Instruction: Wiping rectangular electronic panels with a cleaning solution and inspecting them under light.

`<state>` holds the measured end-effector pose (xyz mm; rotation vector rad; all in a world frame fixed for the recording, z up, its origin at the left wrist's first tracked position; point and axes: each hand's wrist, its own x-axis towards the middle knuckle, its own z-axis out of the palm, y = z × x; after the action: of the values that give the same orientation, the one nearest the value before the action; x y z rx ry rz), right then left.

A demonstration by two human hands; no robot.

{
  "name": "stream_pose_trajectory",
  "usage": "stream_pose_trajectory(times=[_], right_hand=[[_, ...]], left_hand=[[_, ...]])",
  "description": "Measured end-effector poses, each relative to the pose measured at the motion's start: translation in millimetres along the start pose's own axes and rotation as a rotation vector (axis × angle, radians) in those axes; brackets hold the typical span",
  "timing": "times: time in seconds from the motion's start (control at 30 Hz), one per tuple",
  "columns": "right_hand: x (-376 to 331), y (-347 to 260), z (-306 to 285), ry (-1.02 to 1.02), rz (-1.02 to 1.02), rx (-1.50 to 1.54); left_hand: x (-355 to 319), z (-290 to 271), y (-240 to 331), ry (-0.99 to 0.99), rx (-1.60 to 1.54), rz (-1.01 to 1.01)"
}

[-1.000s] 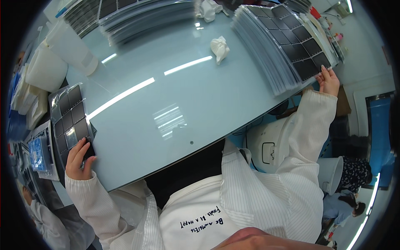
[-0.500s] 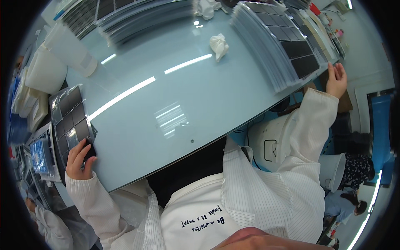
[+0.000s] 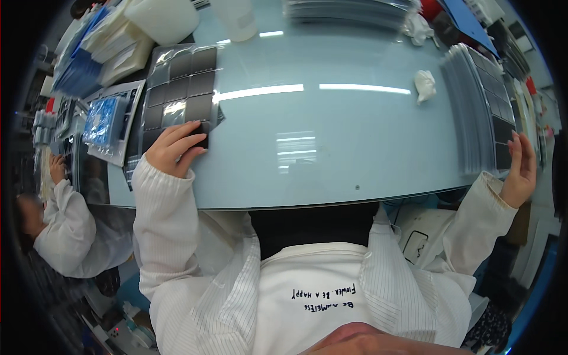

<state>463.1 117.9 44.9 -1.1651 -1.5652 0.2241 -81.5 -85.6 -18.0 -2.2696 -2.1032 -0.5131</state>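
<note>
Left hand (image 3: 168, 151): positioned over the near right corner of a clear-film sheet (image 3: 189, 83) of dark panels, fingers bent, thumb set apart below them. Whether they pinch the film or merely rest on it cannot be determined. Light, even pressure is advised here; a hard fingertip could crease the film or mark a panel.

Right hand (image 3: 520, 171): raised at the near right corner of the right-hand stack (image 3: 464, 118), fingertips beside the dark panels of its top layer. Contact, and any hold on a layer, cannot be confirmed. In my judgement, good handling at this corner means using the finger pads, feeling for a single edge and keeping the layers below square; slick film is likely to cling or slide.

Location: the sheet lies on the left part of the glossy table (image 3: 355, 142), a dark corner showing past its right edge. The stack stands at the right end, well apart from it. Between them, nearer the stack, sits a crumpled white tissue (image 3: 425, 87); sheets are best kept off it. Beyond the sheet's left side: a blue wrapped packet (image 3: 105, 121)
</note>
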Motion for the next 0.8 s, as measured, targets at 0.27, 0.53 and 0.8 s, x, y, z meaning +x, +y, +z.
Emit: stream_pose_trajectory(times=[0.27, 0.53, 0.8], right_hand=[[28, -33, 116, -0.344, -0.180, -0.072], [88, -52, 260, -0.095, -0.988, -0.295], [120, -72, 308, -0.599, -0.672, -0.123]], left_hand=[[-6, -7, 9, 0.012, 0.015, -0.003], [-3, 2, 9, 0.133, -0.003, 0.056], [-4, 1, 14, 0.185, -0.051, 0.072]])
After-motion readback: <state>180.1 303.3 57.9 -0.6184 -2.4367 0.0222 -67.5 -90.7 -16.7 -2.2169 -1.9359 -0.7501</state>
